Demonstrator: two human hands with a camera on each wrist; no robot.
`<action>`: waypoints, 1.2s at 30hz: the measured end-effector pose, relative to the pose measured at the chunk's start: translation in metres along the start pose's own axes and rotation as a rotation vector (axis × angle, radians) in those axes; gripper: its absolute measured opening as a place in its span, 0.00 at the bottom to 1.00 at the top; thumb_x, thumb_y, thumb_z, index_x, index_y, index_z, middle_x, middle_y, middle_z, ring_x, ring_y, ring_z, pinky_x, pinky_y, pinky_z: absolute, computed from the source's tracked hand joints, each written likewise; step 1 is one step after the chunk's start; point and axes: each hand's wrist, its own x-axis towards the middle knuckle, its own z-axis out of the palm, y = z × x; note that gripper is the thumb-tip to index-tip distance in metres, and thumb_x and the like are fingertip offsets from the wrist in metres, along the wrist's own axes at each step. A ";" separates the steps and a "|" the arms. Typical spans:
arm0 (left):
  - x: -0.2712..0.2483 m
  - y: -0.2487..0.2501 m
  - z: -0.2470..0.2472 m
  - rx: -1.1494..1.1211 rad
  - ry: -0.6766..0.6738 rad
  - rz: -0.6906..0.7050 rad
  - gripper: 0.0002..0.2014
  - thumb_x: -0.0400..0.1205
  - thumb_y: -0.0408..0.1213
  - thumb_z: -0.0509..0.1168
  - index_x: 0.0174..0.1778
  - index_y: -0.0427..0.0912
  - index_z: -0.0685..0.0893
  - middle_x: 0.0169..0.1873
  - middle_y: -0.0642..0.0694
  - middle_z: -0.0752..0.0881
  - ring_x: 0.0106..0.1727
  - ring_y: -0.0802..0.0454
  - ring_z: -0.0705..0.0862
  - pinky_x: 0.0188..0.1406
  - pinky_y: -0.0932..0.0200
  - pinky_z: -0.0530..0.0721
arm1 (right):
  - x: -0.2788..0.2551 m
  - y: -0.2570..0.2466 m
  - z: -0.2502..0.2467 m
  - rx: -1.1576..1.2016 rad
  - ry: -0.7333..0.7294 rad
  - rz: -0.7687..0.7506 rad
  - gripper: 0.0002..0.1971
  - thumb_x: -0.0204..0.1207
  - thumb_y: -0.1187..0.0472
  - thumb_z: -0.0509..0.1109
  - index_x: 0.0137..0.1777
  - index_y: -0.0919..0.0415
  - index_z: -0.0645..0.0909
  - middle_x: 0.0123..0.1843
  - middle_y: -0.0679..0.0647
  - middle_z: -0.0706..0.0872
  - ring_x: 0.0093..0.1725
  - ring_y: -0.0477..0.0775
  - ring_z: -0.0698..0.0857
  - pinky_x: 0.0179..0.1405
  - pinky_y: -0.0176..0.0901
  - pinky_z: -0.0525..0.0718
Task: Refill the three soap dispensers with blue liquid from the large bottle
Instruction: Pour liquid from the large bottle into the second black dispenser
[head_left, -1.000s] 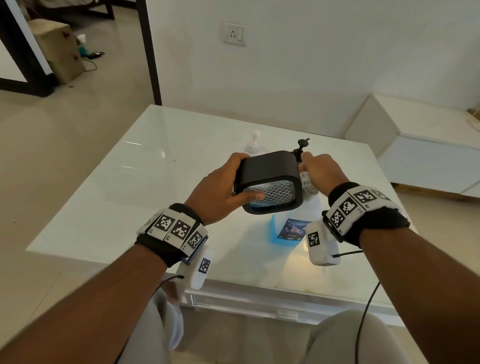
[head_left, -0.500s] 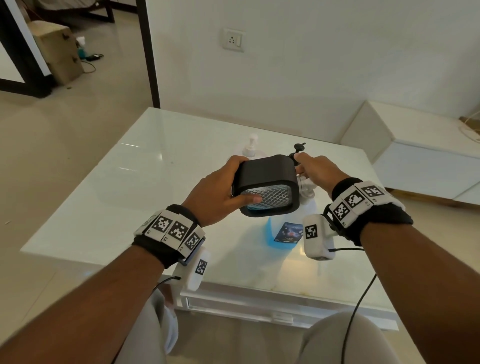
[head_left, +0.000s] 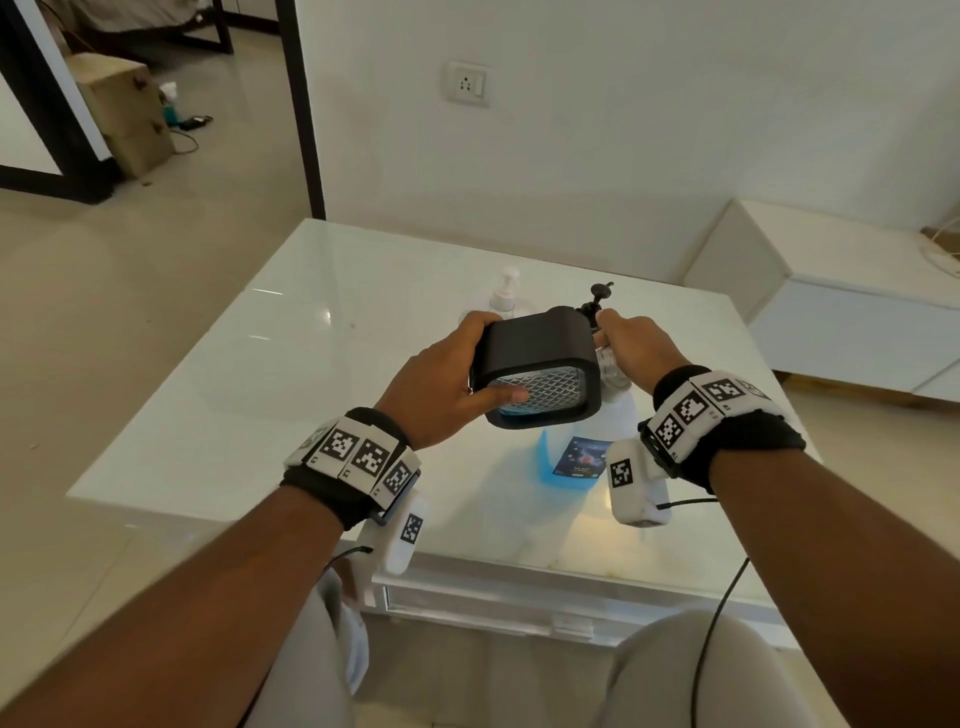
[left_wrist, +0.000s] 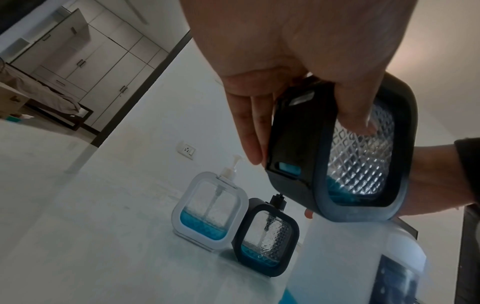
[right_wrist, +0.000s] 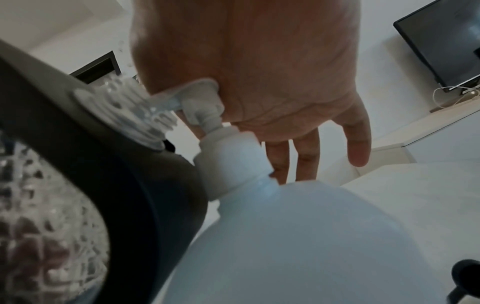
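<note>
My left hand (head_left: 447, 379) grips a black-framed soap dispenser (head_left: 540, 353) with patterned clear walls, tipped on its side above the table. A little blue liquid lies in its low corner (left_wrist: 340, 193). Its open neck (right_wrist: 124, 107) meets the nozzle of the large white bottle (head_left: 621, 415), which has blue liquid at its base. My right hand (head_left: 628, 343) rests its palm on the bottle's pump head (right_wrist: 200, 90), fingers hanging straight. A white-framed dispenser (left_wrist: 207, 207) and a second black one (left_wrist: 265, 240) stand behind, each partly filled with blue.
Everything stands on a glossy white table (head_left: 311, 364) close to a wall with a socket (head_left: 467, 83). A low white cabinet (head_left: 857, 322) sits to the right, with a dark screen (right_wrist: 441, 41) above it. Open floor lies left of the table.
Both hands stay at the bottle's pump with the tipped black dispenser; only the view has shifted slightly.
</note>
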 end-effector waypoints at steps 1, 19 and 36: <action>-0.001 0.000 -0.001 0.003 0.003 0.004 0.34 0.73 0.59 0.68 0.71 0.47 0.66 0.58 0.51 0.83 0.54 0.52 0.85 0.47 0.48 0.89 | -0.001 -0.001 0.000 0.004 -0.004 -0.004 0.20 0.85 0.51 0.54 0.52 0.63 0.83 0.49 0.55 0.83 0.42 0.52 0.78 0.49 0.44 0.68; 0.000 -0.003 0.000 -0.054 0.004 -0.023 0.35 0.71 0.64 0.67 0.69 0.50 0.68 0.59 0.53 0.82 0.58 0.53 0.84 0.47 0.46 0.89 | 0.004 0.003 0.001 0.010 -0.003 0.027 0.23 0.85 0.52 0.52 0.63 0.67 0.82 0.55 0.60 0.81 0.49 0.56 0.77 0.49 0.45 0.67; 0.002 -0.002 -0.004 -0.118 0.003 -0.023 0.32 0.70 0.59 0.70 0.66 0.51 0.68 0.55 0.59 0.81 0.57 0.60 0.84 0.46 0.54 0.90 | 0.009 0.003 0.003 0.024 0.022 -0.020 0.22 0.84 0.51 0.53 0.59 0.64 0.84 0.56 0.58 0.85 0.41 0.51 0.78 0.35 0.43 0.69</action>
